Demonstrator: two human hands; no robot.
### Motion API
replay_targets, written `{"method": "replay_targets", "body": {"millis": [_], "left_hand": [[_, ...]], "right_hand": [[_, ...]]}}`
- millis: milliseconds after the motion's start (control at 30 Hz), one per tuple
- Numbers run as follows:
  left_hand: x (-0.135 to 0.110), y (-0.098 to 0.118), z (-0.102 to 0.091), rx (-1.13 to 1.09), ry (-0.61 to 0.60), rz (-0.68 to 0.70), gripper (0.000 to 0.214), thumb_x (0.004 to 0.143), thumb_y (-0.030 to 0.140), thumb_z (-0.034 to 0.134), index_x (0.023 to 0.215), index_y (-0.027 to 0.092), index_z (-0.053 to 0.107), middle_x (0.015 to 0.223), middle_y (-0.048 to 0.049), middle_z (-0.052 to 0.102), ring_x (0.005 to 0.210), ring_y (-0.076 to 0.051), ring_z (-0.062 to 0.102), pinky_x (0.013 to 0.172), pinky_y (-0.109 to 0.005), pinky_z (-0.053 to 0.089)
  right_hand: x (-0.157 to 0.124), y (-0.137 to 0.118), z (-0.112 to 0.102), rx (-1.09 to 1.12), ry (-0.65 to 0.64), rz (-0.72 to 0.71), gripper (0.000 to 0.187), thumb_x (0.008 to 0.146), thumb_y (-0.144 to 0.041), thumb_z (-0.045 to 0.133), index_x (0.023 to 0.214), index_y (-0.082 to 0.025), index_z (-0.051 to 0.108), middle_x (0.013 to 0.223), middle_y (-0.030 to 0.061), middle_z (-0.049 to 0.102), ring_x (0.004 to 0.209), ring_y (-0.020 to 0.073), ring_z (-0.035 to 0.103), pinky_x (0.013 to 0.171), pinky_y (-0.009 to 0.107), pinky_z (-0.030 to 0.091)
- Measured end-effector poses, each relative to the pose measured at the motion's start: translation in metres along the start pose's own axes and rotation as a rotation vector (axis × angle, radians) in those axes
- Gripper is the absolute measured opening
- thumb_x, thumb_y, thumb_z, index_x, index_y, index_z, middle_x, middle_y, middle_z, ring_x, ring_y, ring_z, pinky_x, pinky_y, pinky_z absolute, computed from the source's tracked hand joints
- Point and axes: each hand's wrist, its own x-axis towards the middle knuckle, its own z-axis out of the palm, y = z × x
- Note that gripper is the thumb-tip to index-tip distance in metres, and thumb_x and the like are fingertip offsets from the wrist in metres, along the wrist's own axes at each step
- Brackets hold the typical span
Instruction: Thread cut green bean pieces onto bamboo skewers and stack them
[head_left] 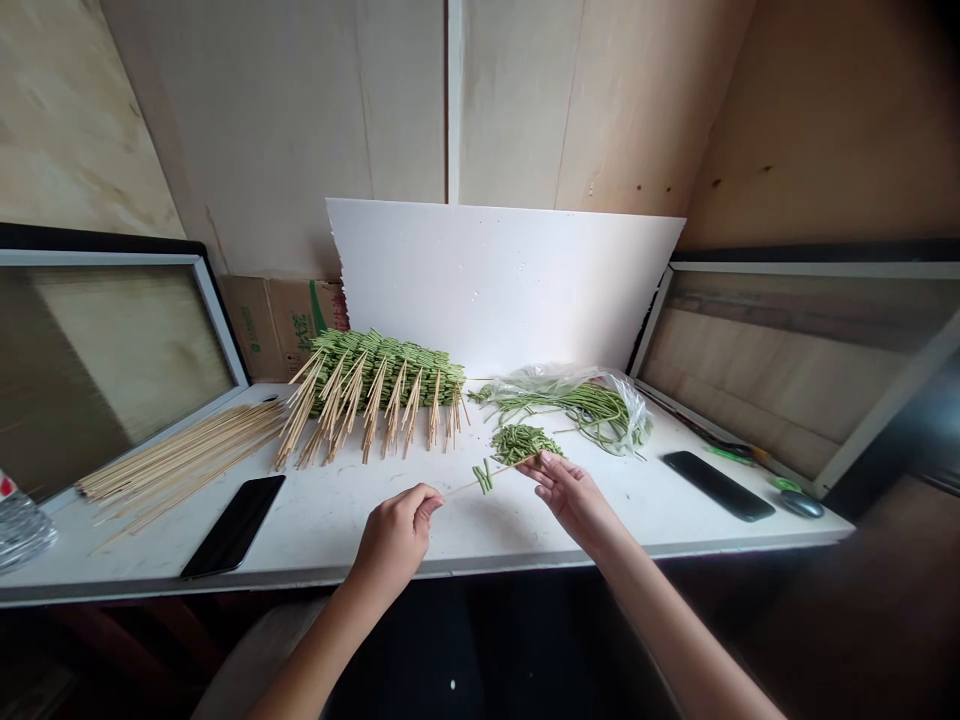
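Note:
My left hand point(399, 532) pinches one end of a thin bamboo skewer point(506, 468) and holds it above the table. A few short pieces of green long bean point(482, 477) sit across the skewer between my hands. With thumb and fingertips, my right hand point(564, 487) is closed on the skewer's other end; whether a bean piece is also in that pinch is too small to tell. Just behind my right hand lies a pile of cut bean pieces point(523, 441) on the white table point(495, 535).
Filled bean skewers point(390, 375) are stacked at back left, sticks facing me. Bare skewers point(187, 450) and a black phone point(234, 525) lie left. Long beans point(600, 405) rest in a plastic bag at back right. Another phone point(718, 485) and a mouse point(801, 502) lie right.

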Motion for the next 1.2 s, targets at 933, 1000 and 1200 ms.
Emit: {"method": "replay_targets", "body": {"millis": [933,1000,1200], "left_hand": [[-0.005,-0.002,0.004,0.113,0.119,0.143,0.022,0.097,0.015,0.048,0.087,0.022,0.066,0.081,-0.0004,0.076,0.067,-0.015,0.070,0.062,-0.022,0.047],[-0.005,-0.001,0.005,0.116,0.118,0.146,0.021,0.097,0.015,0.049,0.086,0.022,0.066,0.078,-0.0001,0.075,0.065,-0.015,0.069,0.061,-0.023,0.047],[-0.004,-0.001,0.005,0.113,0.094,0.141,0.025,0.090,0.005,0.046,0.087,0.021,0.065,0.076,-0.0002,0.074,0.066,-0.015,0.070,0.061,-0.022,0.047]], "right_hand": [[-0.011,0.009,0.015,-0.165,0.098,-0.179,0.028,0.078,-0.046,0.083,0.088,-0.021,0.079,0.094,0.0101,0.079,0.106,0.0307,0.070,0.072,0.033,0.055],[-0.013,0.012,0.016,-0.153,0.113,-0.202,0.026,0.079,-0.045,0.082,0.088,-0.021,0.079,0.095,0.0095,0.078,0.106,0.0303,0.070,0.074,0.034,0.055],[-0.013,0.018,0.020,-0.172,0.159,-0.276,0.028,0.077,-0.048,0.083,0.088,-0.023,0.079,0.096,0.0081,0.078,0.103,0.0295,0.069,0.074,0.035,0.054]]}}
